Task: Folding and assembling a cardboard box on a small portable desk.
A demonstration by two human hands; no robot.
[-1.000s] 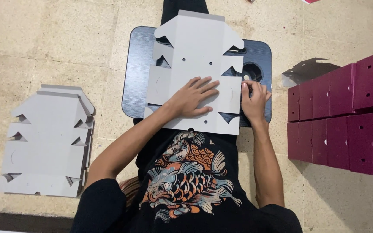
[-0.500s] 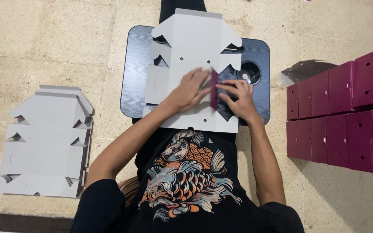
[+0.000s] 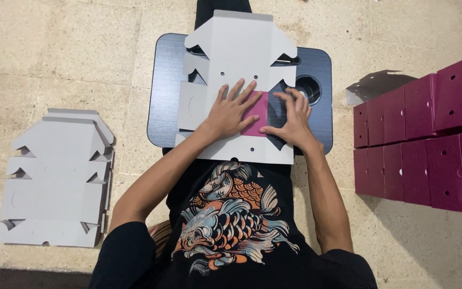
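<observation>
The left hand [image 3: 230, 112] lies spread flat, fingers splayed and holding nothing, pinning a flat grey die-cut cardboard box blank [image 3: 236, 59] against the dark rectangular lap table [image 3: 166, 91], apparently so the sheet stays put. The right hand [image 3: 292, 120], fingers bent and loosely open, presses a side flap [image 3: 256, 113] inward (its underside shows magenta). The blank is pale, notched and punched with small holes, centred on the table.
</observation>
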